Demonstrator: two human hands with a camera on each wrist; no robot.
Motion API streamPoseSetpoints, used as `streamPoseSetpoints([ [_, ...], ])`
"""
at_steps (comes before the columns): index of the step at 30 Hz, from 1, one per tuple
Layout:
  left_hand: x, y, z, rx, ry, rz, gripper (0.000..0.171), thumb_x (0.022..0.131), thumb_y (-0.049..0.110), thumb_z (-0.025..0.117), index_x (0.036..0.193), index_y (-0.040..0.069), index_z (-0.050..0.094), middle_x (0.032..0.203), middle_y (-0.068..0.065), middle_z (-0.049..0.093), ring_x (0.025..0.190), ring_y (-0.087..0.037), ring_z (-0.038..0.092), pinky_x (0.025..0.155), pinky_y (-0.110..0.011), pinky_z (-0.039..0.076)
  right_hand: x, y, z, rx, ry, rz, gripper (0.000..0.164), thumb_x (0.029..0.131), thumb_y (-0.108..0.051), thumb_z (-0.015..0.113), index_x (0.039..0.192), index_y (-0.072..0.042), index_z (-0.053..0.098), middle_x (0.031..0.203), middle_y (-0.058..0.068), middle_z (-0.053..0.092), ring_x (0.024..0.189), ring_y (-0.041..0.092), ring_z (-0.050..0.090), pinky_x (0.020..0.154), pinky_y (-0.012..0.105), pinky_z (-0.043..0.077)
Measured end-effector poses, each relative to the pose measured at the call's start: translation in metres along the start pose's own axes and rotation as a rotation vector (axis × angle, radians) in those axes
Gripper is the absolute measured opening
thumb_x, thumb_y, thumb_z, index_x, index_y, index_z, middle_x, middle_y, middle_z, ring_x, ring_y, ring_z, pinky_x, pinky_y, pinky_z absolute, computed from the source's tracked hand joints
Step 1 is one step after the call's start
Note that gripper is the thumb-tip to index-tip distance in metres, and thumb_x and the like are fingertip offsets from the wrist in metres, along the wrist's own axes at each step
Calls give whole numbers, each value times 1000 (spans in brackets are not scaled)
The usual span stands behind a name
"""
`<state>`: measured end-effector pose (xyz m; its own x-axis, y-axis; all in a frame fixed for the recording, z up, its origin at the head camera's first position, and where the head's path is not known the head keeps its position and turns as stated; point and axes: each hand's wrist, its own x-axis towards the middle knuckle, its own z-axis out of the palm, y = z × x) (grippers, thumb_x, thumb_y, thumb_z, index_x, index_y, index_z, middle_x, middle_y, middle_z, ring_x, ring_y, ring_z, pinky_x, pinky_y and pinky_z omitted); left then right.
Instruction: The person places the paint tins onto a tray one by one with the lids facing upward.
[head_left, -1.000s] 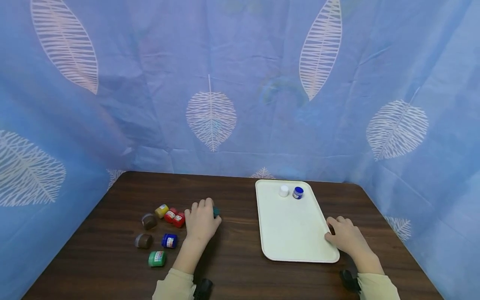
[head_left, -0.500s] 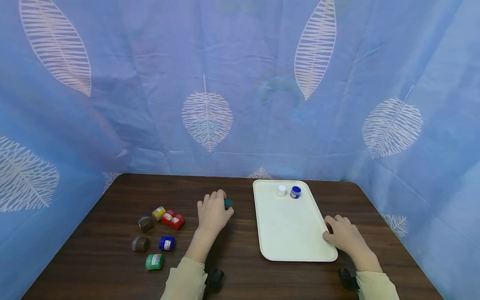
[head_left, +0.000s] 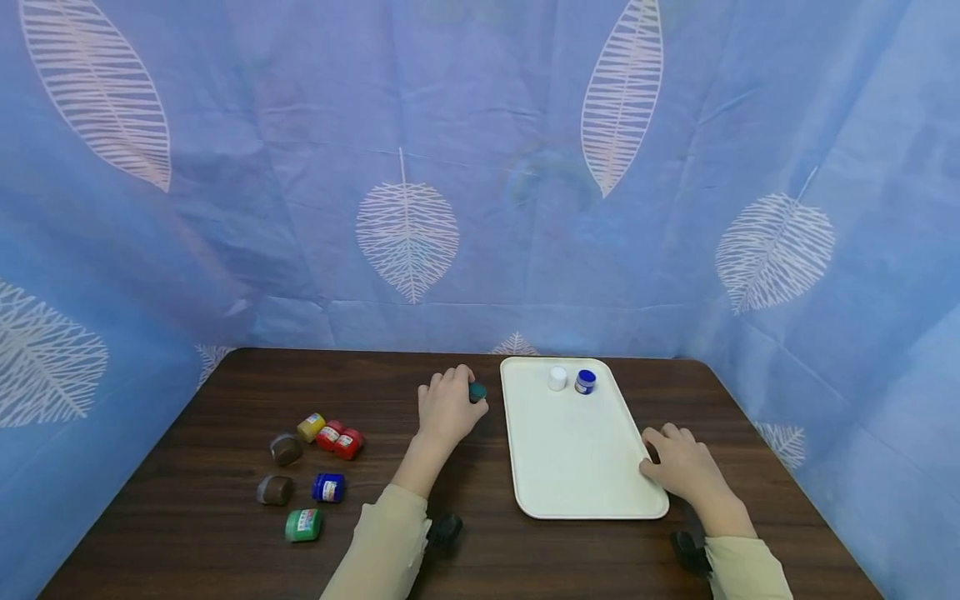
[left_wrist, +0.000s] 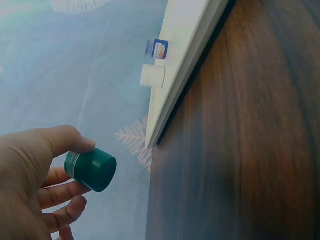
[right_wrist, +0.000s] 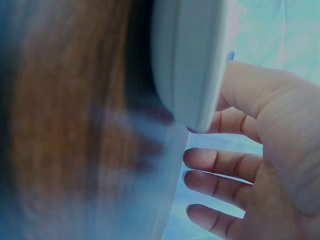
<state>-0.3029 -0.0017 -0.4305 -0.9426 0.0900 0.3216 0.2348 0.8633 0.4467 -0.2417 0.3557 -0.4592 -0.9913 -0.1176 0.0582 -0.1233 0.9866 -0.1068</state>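
The left hand (head_left: 448,406) pinches a dark green jar (left_wrist: 92,170) between thumb and fingers, just left of the far part of the white tray (head_left: 585,467) and apart from it. The other fingers curl loosely beneath the jar. The right hand (head_left: 682,462) is at the right edge of the tray, toward its near end. Its fingers are spread and relaxed, the thumb reaching over the rim; how firmly it presses there I cannot tell.

On the tray, at its far end, a white jar (head_left: 557,378) stands just beside a blue-lidded jar (head_left: 586,382), the latter to the right.

Well to the left of the tray, more jars are scattered on the dark wood-grained bench (head_left: 562,558). Of these, a yellow jar (head_left: 311,427) is farthest back, followed by a first red jar (head_left: 329,435) and a second red jar (head_left: 348,444) close together. Farther from the tray are an upper brown jar (head_left: 286,450) and a lower brown jar (head_left: 274,490). A dark blue jar (head_left: 328,487) and a bright green jar (head_left: 303,526) are nearer the person.

Beyond the tray hangs a blue cloth (head_left: 480,250) printed with pale leaves. Each wrist carries a black device beside a pale sleeve.
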Motion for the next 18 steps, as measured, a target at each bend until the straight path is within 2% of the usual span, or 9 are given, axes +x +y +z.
streamPoseSetpoints([
  [10,23,22,27,51,-27,84,27,86,31,69,106,16,60,96,-1,65,84,-20,53,72,-36,38,1,-2,-2,0,-11,8,24,84,-21,66,104,-8,60,92,13,54,77,27,45,66,49,40],
  [18,38,33,49,23,-49,75,28,86,31,68,109,18,60,101,0,65,88,-20,54,75,-35,39,0,-3,-3,14,-2,8,21,83,-20,66,100,-9,59,88,11,53,75,25,43,63,44,37],
])
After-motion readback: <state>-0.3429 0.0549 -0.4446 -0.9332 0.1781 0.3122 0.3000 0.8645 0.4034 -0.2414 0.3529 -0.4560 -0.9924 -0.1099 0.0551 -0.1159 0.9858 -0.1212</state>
